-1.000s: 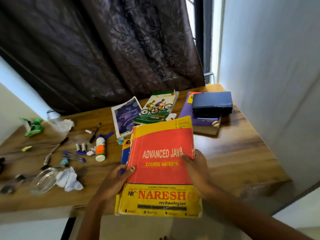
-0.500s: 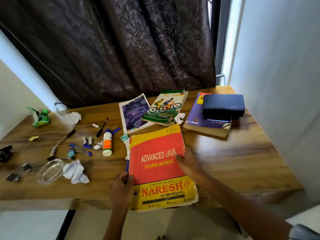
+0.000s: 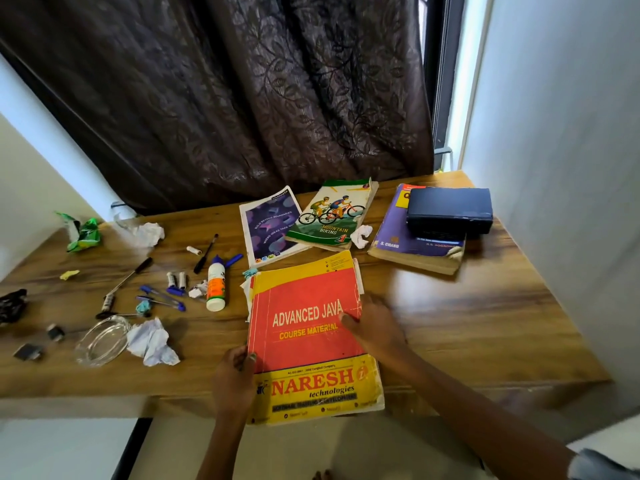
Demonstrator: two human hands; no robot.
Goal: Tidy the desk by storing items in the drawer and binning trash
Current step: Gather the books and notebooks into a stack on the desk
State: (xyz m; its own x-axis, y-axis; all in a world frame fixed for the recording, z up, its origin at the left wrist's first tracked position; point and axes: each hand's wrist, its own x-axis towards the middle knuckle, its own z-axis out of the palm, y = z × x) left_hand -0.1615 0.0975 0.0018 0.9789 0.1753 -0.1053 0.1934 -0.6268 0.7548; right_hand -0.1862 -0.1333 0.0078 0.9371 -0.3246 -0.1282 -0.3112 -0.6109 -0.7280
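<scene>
Wooden desk (image 3: 485,323), Java book (image 3: 308,334) between both hands, left hand (image 3: 233,379) apparently pinching spine

The big red-and-yellow book (image 3: 311,337) I've got here says "ADVANCED JAVA" and "COURSE MATERIAL" on the red part, then "NARESH technologies" on the yellow strip at the bottom; the fine print under that is too small for me. The green book (image 3: 330,214) with the cyclists reads "MOUNTAIN BIKING". The purple booklet (image 3: 268,225) says "BUILD BEYOND BOUNDARIES". The thick purple book (image 3: 408,242) under the dark box has "S. CHAND" on it.
</scene>
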